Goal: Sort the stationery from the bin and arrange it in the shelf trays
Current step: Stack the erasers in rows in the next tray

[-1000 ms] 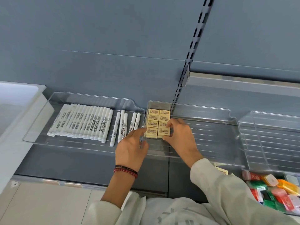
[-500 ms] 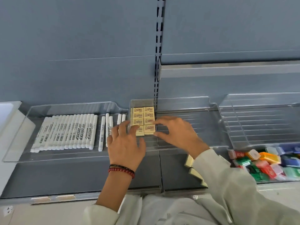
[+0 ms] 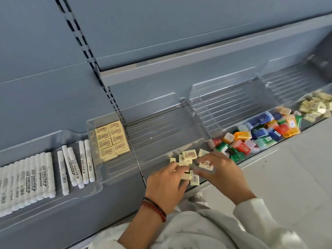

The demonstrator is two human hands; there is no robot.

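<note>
Erasers [image 3: 112,139], eight, lie two columns by four in one tray [image 3: 161,133].

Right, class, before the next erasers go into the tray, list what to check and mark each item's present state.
1. Left hand holds an eraser: ok.
2. Right hand has a firm hold: cannot tell, its fingers are blurred.
3. Tray has bare floor in front of the stack: ok.
4. Stack lies in two straight columns: ok.
5. Loose erasers all face one way: not ok, they lie at mixed angles.
6. Markers lie apart from the stack: ok, beyond a tray wall.
</note>
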